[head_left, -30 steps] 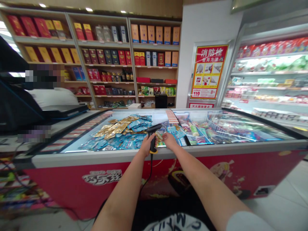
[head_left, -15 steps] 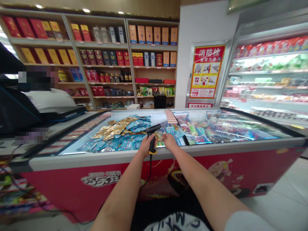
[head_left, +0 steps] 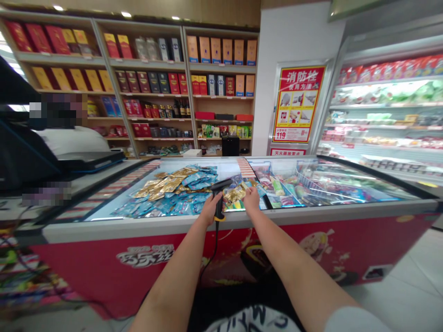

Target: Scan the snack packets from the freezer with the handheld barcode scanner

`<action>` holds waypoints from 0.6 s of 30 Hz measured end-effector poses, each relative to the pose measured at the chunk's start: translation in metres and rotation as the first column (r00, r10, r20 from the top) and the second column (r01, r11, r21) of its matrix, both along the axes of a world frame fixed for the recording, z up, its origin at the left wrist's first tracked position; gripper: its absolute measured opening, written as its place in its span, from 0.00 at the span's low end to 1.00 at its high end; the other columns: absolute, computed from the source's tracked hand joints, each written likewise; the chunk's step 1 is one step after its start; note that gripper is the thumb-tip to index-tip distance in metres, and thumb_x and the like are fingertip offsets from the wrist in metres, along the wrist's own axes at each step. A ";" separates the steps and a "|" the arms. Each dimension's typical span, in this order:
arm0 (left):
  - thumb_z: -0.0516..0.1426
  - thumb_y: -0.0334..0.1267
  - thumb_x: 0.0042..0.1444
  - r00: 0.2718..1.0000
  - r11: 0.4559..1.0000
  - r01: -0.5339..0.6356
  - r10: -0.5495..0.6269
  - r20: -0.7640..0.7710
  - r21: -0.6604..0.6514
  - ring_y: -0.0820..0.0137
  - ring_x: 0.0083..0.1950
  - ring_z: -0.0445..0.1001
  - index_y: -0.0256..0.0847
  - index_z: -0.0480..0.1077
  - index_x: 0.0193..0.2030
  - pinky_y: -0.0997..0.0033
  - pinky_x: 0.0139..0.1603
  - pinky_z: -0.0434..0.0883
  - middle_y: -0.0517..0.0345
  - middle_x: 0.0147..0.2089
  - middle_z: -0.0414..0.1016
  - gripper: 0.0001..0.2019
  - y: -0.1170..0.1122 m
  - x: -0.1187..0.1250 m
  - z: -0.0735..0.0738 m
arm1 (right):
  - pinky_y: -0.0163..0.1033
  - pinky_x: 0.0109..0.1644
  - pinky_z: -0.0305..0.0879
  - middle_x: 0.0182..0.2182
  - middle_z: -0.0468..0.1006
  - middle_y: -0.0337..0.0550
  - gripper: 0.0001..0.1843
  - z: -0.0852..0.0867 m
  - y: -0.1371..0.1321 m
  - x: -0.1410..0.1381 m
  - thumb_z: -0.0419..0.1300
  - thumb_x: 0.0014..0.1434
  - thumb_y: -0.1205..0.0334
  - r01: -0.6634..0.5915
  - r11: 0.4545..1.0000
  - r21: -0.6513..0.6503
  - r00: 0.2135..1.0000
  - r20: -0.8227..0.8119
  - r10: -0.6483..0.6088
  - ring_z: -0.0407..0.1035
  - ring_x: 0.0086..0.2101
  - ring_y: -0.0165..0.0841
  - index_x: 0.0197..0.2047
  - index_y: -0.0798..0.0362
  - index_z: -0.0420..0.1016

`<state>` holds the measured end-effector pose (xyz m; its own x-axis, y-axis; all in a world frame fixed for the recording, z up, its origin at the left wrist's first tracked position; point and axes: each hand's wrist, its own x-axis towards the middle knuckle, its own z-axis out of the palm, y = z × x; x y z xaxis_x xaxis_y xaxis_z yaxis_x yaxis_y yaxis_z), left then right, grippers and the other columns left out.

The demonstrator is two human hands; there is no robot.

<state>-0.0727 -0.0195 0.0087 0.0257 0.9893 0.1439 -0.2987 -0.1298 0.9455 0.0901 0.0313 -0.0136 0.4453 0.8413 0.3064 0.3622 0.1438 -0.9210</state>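
A shop's chest freezer [head_left: 194, 220] is standing before me. At its near rim, my left hand [head_left: 209, 210] is gripping a barcode scanner [head_left: 219, 197]; my right hand [head_left: 251, 199] is pinching a gold packet [head_left: 234, 194], its print blurring.

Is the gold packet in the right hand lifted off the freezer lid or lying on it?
Lifted: the right hand pinches the gold packet in front of the scanner gripped by the left hand.

Bright ceiling spotlights [head_left: 125, 14], glare on freezer glass [head_left: 346, 182] (edges warped)
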 end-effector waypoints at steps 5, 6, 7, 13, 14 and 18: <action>0.64 0.52 0.44 1.000 1.000 -0.002 0.002 -0.012 -0.004 0.76 0.20 0.67 0.36 0.68 0.35 0.76 0.20 0.65 0.59 0.26 0.73 0.21 0.003 -0.002 -0.003 | 0.38 0.33 0.64 0.37 0.77 0.51 0.21 0.005 -0.007 -0.002 0.41 0.66 0.56 -0.011 0.999 0.045 0.990 -0.138 0.017 0.70 0.23 0.33 0.54 0.58 0.63; 0.64 0.52 0.44 1.000 1.000 -0.003 0.003 -0.014 -0.005 0.76 0.20 0.67 0.37 0.67 0.34 0.75 0.20 0.65 0.59 0.26 0.73 0.21 0.003 -0.002 -0.004 | 0.37 0.33 0.64 0.37 0.78 0.51 0.21 0.007 -0.008 -0.001 0.41 0.66 0.55 -0.010 0.999 0.054 0.989 -0.146 0.018 0.70 0.23 0.34 0.54 0.58 0.63; 0.64 0.53 0.44 1.000 1.000 -0.002 0.002 -0.016 -0.006 0.76 0.20 0.67 0.37 0.67 0.34 0.75 0.20 0.65 0.59 0.25 0.73 0.21 0.003 -0.003 -0.004 | 0.37 0.33 0.64 0.37 0.78 0.50 0.22 0.009 -0.008 0.001 0.41 0.66 0.54 -0.009 0.998 0.070 0.990 -0.141 0.018 0.71 0.25 0.34 0.53 0.58 0.64; 0.64 0.53 0.44 1.000 1.000 0.013 -0.013 -0.019 0.007 0.76 0.20 0.67 0.37 0.68 0.34 0.75 0.19 0.64 0.58 0.26 0.73 0.21 0.003 -0.003 -0.003 | 0.37 0.44 0.63 0.38 0.77 0.46 0.17 0.026 -0.006 0.016 0.49 0.63 0.52 -0.035 0.963 0.268 0.993 0.116 0.004 0.70 0.38 0.36 0.43 0.54 0.71; 0.64 0.53 0.45 1.000 1.000 0.011 -0.011 -0.018 0.007 0.76 0.20 0.67 0.37 0.68 0.33 0.75 0.19 0.64 0.58 0.26 0.73 0.20 0.003 -0.003 -0.003 | 0.37 0.44 0.62 0.37 0.77 0.45 0.16 0.027 -0.007 0.017 0.51 0.62 0.52 -0.057 0.961 0.270 0.985 0.175 0.009 0.70 0.37 0.35 0.42 0.54 0.72; 0.63 0.52 0.45 1.000 1.000 -0.002 0.002 -0.008 0.005 0.77 0.19 0.66 0.37 0.68 0.31 0.76 0.19 0.64 0.59 0.25 0.72 0.19 0.003 -0.002 -0.003 | 0.36 0.42 0.61 0.34 0.77 0.42 0.10 0.018 -0.013 0.014 0.57 0.58 0.57 -0.137 0.978 0.155 0.934 0.350 0.075 0.68 0.35 0.34 0.41 0.53 0.74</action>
<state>-0.0743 -0.0170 0.0053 0.0249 0.9885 0.1491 -0.2909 -0.1355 0.9471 0.1044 0.0187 0.0044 0.1991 0.7977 0.5693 0.6230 0.3454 -0.7018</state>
